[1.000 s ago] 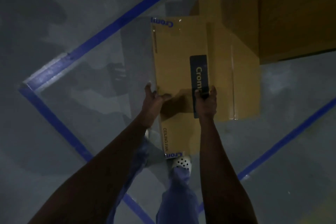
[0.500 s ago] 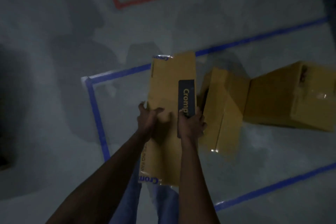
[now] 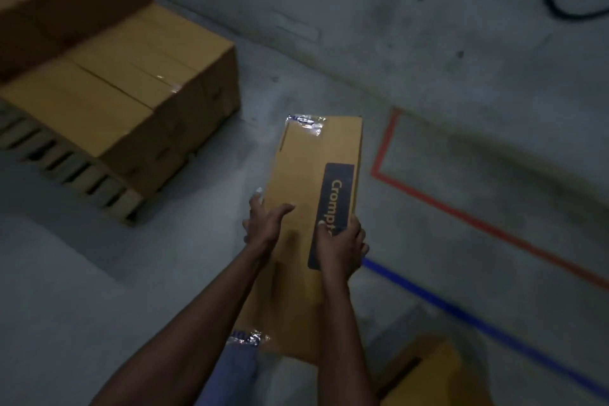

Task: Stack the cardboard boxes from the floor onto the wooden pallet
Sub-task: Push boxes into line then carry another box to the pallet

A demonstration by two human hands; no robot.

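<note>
Cardboard box (image 3: pixel 306 181) held above the floor, lengthwise away from me; my left hand (image 3: pixel 263 224) and right hand (image 3: pixel 341 244) each grip a long edge to keep it level, wooden pallet (image 3: pixel 99 188) ahead-left, well apart.

Long cardboard box (image 3: pixel 306 168), dark label (image 3: pixel 336 194) on top, held lengthwise. Left hand (image 3: pixel 263 224) grips its left edge; right hand (image 3: pixel 341 247) grips its right edge, thumb across the label. Stacked boxes (image 3: pixel 131 86) on wooden pallet (image 3: pixel 66 171), 10 o'clock. Red tape line (image 3: pixel 461 208), 3 o'clock. Blue tape line (image 3: pixel 461 310), 4 o'clock. Loose box (image 3: pixel 438 372) on floor, 5 o'clock.
</note>
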